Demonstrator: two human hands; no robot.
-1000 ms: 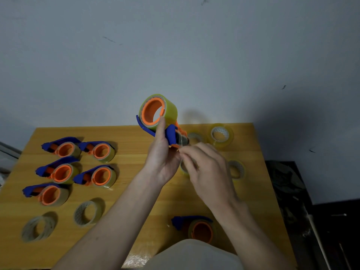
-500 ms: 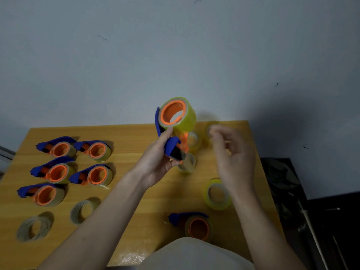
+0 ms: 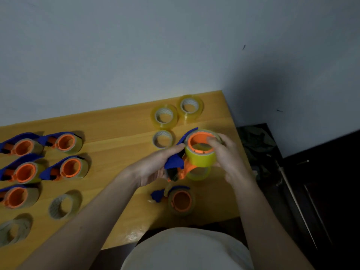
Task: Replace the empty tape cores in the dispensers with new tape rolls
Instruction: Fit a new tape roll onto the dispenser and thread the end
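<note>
Above the table [image 3: 120,123], both hands' fingers grip the dispenser [image 3: 187,158]: handle left, hub upward

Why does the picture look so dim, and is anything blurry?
Head view: dim overall, with a heavy shadow on the wall at right; the right hand on the yellow tape roll is smeared by motion; the table edge tilts and bows from the wide lens.
</note>
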